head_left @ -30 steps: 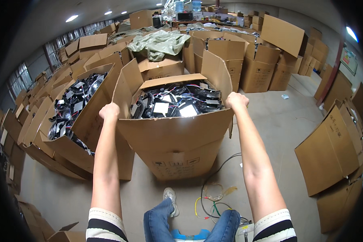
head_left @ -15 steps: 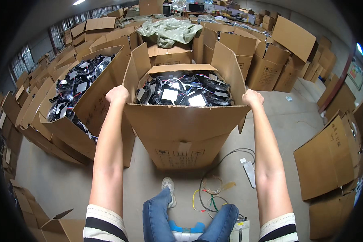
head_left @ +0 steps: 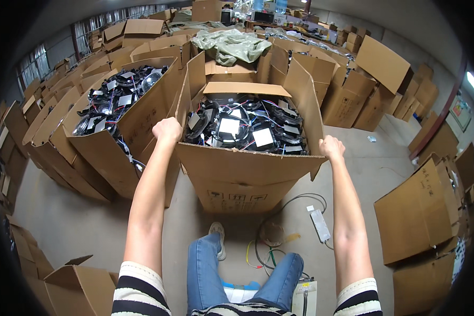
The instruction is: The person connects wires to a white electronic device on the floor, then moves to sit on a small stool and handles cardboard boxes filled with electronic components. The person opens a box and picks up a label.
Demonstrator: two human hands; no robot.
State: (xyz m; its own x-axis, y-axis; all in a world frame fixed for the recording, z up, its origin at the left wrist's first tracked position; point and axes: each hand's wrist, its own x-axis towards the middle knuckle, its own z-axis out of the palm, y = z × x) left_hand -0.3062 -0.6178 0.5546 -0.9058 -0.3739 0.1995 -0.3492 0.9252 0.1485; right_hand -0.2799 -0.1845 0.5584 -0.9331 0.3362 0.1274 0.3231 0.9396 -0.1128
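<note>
A tall open cardboard box (head_left: 242,171) stands in front of me, filled with black plastic lamp-like parts (head_left: 263,118) that have coloured wires and white labels. My left hand (head_left: 167,130) is closed on the box's near left corner edge. At the near right corner, my right hand (head_left: 332,147) is closed on the box's edge in the same way. Both arms are stretched forward. The side flaps stand up and a short flap (head_left: 246,89) rises at the back. My palms and the cardboard inside them are hidden.
Another box (head_left: 142,113) of similar parts stands close on the left. Stacked cartons (head_left: 413,210) are at the right. Between my legs and the box, cables (head_left: 257,242) and a grey power unit (head_left: 319,225) lie on the floor. Green sheeting (head_left: 231,45) covers boxes behind.
Both hands have come lower in view with the box's near rim, and more of the contents shows. The view has shifted, with the floor and my shoe higher in it. Both grips stay closed.
</note>
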